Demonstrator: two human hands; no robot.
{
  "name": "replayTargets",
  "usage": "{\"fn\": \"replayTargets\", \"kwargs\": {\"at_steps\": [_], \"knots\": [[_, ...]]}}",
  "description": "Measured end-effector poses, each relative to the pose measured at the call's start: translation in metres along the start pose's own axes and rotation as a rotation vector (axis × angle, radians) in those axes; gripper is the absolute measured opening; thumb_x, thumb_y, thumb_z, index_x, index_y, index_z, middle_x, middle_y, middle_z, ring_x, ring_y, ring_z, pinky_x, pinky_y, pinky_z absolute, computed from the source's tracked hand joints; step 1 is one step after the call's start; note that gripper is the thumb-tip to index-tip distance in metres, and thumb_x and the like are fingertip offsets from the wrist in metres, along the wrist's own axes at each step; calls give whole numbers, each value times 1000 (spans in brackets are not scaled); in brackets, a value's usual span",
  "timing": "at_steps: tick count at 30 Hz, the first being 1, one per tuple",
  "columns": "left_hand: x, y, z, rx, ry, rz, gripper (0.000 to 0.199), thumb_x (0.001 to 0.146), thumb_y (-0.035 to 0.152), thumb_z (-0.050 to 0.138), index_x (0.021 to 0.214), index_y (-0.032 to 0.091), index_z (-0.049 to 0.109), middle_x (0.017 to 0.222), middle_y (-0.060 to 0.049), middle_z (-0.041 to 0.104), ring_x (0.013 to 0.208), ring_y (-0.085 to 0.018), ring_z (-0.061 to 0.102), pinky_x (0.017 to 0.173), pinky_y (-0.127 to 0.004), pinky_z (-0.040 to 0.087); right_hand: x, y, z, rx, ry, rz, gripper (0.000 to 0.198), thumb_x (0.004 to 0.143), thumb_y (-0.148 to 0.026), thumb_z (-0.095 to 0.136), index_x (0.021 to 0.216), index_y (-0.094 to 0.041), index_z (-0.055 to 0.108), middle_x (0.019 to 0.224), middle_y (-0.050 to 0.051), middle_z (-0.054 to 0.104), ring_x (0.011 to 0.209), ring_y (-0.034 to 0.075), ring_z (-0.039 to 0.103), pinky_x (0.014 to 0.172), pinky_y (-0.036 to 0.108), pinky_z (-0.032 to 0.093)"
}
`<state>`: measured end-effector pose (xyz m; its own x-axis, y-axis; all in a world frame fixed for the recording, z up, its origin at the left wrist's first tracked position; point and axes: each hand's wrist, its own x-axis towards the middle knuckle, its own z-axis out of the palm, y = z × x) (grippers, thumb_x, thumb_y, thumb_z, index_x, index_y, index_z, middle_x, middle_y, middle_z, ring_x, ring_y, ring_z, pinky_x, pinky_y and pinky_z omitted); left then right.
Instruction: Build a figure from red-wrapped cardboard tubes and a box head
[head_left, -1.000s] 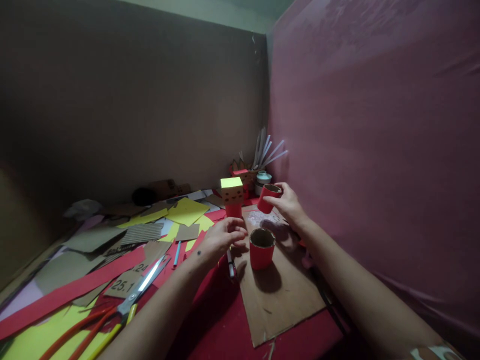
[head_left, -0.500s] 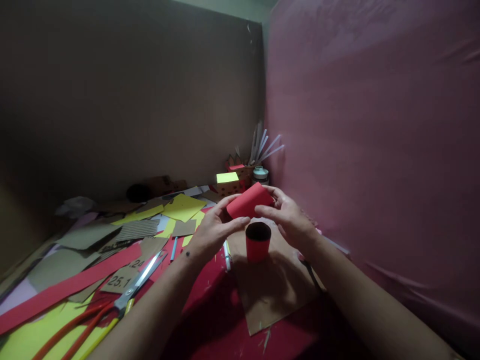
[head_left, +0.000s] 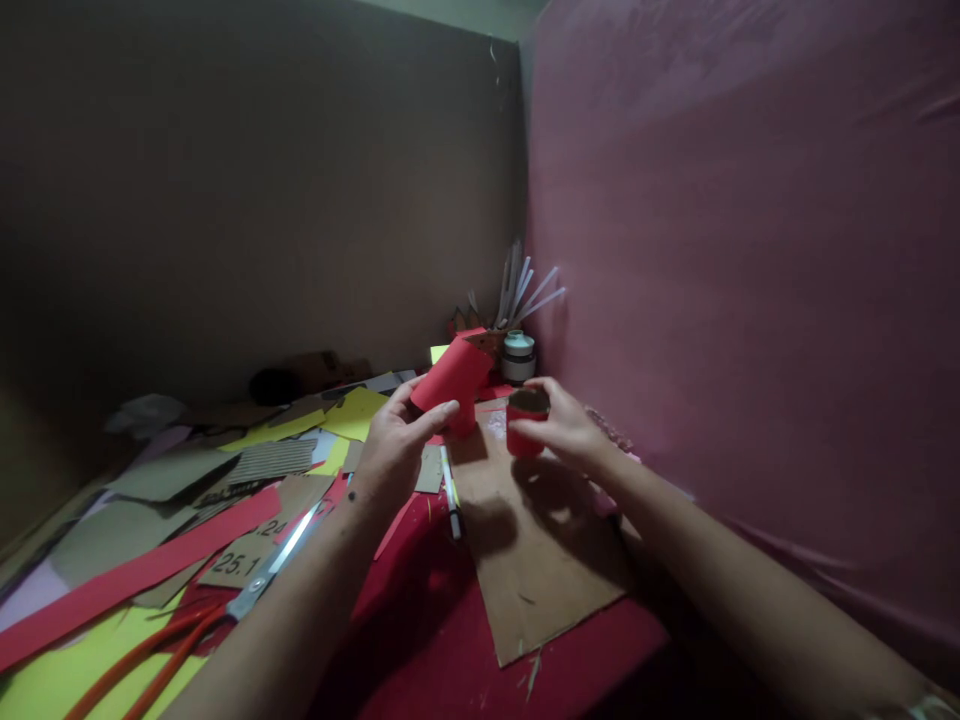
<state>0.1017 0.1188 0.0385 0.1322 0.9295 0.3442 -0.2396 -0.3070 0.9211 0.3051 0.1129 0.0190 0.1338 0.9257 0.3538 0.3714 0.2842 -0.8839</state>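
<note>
A tilted red paper tube [head_left: 454, 374] is gripped in my left hand [head_left: 400, 428], the thumb along its lower side and the fingers behind it. To the right, my right hand [head_left: 564, 428] is wrapped round a shorter red paper cup [head_left: 526, 440], its thumb across the front. The cup is upright with its dark open end facing up. It is over the far part of a brown cardboard sheet [head_left: 540, 580]; whether it touches the sheet I cannot tell.
Large scissors with orange handles [head_left: 259, 585] lie at the left among cardboard scraps, yellow paper and a long red strip [head_left: 150, 580]. A pen [head_left: 451, 495] lies beside the cardboard sheet. A lidded jar [head_left: 518, 357] and white sticks [head_left: 529, 290] stand in the back corner.
My right hand has let go of the tube and taken hold of the cup, which is now farther back. The left hand has moved left with the tube, now tilted more steeply.
</note>
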Motion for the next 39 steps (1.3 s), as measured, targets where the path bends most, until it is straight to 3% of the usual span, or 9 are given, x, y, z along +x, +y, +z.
{"fn": "replayTargets", "kwargs": {"at_steps": [6, 12, 17, 23, 28, 31, 34, 37, 39], "knots": [[2, 4, 0, -66, 39, 2, 44, 65, 24, 80, 105, 15, 65, 83, -3, 67, 66, -12, 58, 64, -25, 46, 72, 26, 12, -45, 71, 116, 42, 61, -23, 75, 98, -18, 54, 97, 8, 69, 85, 22, 67, 73, 36, 54], [2, 5, -1, -67, 23, 9, 45, 65, 23, 80, 106, 14, 63, 86, -5, 67, 69, -13, 58, 63, -24, 47, 87, 47, 30, -138, 57, 142, 53, 59, -28, 80, 105, -17, 55, 102, 10, 69, 95, 24, 66, 81, 38, 53], [1, 4, 0, -14, 3, 4, 45, 68, 25, 78, 108, 13, 62, 83, -3, 66, 67, -12, 57, 61, -23, 47, 83, 40, 32, -161, 6, 125, 47, 63, -21, 78, 106, -16, 57, 105, 10, 70, 97, 21, 67, 82, 33, 53], [0, 0, -2, 59, -26, 5, 51, 69, 28, 79, 115, 17, 60, 89, -2, 68, 75, -13, 60, 68, -24, 48, 74, 12, 15, -160, -31, 67, 51, 56, -3, 77, 105, -14, 64, 98, 13, 71, 94, 29, 68, 80, 37, 55], [-2, 1, 2, 217, -38, -45, 50, 69, 33, 78, 112, 16, 60, 86, -2, 66, 72, -14, 60, 63, -24, 46, 40, -35, -17, -70, 102, -88, 31, 82, -7, 49, 109, -14, 62, 104, 9, 69, 92, 18, 67, 79, 31, 55], [-6, 2, 10, 297, -43, -56, 46, 67, 33, 78, 107, 16, 62, 84, -2, 66, 74, -15, 60, 63, -24, 46, 12, -55, -27, -113, 9, -258, 16, 78, -23, 67, 90, -13, 69, 91, 8, 68, 80, 17, 65, 72, 30, 54], [-10, 1, 18, 264, -72, -54, 46, 66, 33, 78, 105, 16, 61, 82, -1, 65, 72, -15, 60, 63, -25, 48, -5, -60, -25, -124, -93, -107, 19, 75, -24, 71, 89, -11, 69, 82, 7, 67, 65, 13, 62, 56, 25, 50], [-12, -4, 24, 221, -59, -111, 53, 66, 31, 77, 111, 14, 55, 76, 0, 63, 64, -14, 60, 58, -26, 50, -5, -55, -23, 55, -260, 10, 14, 80, -20, 65, 88, -9, 69, 69, 5, 67, 58, 12, 60, 50, 21, 45], [-13, -10, 26, 207, -11, -141, 61, 66, 29, 76, 119, 14, 48, 77, 1, 61, 64, -15, 61, 54, -25, 51, 4, -49, -25, 175, -282, 47, 9, 79, -14, 64, 84, -8, 70, 64, 4, 66, 54, 11, 58, 49, 20, 45]]}}
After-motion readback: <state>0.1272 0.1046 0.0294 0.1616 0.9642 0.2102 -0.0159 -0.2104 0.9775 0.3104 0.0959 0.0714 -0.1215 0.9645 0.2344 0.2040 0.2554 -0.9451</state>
